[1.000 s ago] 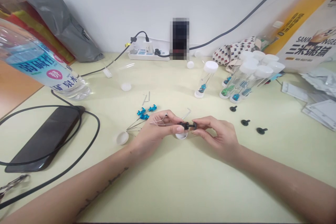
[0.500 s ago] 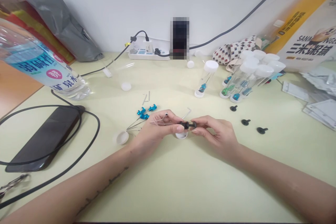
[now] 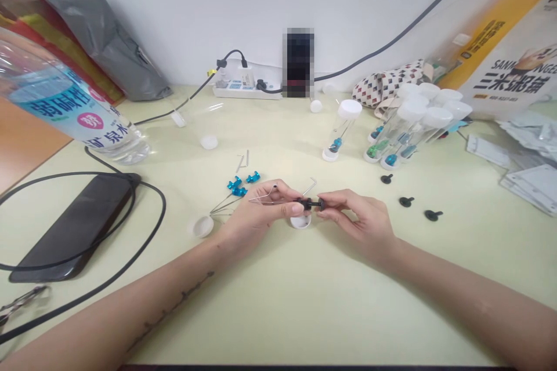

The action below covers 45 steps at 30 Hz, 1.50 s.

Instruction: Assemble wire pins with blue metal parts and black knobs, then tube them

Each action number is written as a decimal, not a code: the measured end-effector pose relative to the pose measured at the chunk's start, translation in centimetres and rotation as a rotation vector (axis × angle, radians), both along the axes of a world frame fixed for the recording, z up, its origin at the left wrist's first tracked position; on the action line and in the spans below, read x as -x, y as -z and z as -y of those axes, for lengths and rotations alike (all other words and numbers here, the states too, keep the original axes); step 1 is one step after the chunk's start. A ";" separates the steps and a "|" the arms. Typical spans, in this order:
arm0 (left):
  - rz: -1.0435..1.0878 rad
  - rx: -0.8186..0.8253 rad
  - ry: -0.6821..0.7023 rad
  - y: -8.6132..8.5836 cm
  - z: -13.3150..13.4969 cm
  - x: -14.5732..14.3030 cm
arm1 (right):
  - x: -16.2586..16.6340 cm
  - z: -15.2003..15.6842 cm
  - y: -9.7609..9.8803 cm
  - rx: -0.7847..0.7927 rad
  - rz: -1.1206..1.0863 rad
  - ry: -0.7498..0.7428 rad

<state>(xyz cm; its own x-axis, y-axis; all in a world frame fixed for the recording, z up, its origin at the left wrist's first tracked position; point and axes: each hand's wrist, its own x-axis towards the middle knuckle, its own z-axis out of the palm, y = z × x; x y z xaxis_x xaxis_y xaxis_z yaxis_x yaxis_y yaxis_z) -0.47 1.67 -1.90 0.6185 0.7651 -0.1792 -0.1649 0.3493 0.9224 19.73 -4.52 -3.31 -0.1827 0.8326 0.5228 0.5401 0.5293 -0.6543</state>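
Observation:
My left hand (image 3: 261,208) pinches thin metal wires (image 3: 265,198) whose ends stick out to the left, and its thumb and forefinger meet a small black screw-like part (image 3: 310,204). My right hand (image 3: 359,217) pinches the other end of that same black part from the right. Both hands hover just above a white cap (image 3: 300,222) on the pale yellow table (image 3: 278,301). Several blue metal pieces (image 3: 240,184) lie just left of my left hand, beside more loose wires (image 3: 220,207).
Three black parts (image 3: 407,202) lie right of my hands. Capped clear tubes (image 3: 404,127) holding blue and green pieces stand behind them. A water bottle (image 3: 65,110), a black phone (image 3: 76,226) ringed by cable, a power strip (image 3: 243,90) and printed bags sit around the edges.
Both hands have drifted slightly up and closer together on the black part. Nothing else has moved.

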 end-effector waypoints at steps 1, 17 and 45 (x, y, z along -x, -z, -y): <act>-0.006 -0.009 -0.001 0.0 0.0 0.0 | 0.0 0.0 0.0 0.004 0.000 -0.001; -0.051 -0.044 0.028 -0.1 0.1 0.0 | 0.0 0.1 -0.2 0.071 -0.001 0.026; -0.040 -0.016 -0.001 -0.4 0.1 0.0 | 0.0 0.0 -0.1 0.038 0.024 0.022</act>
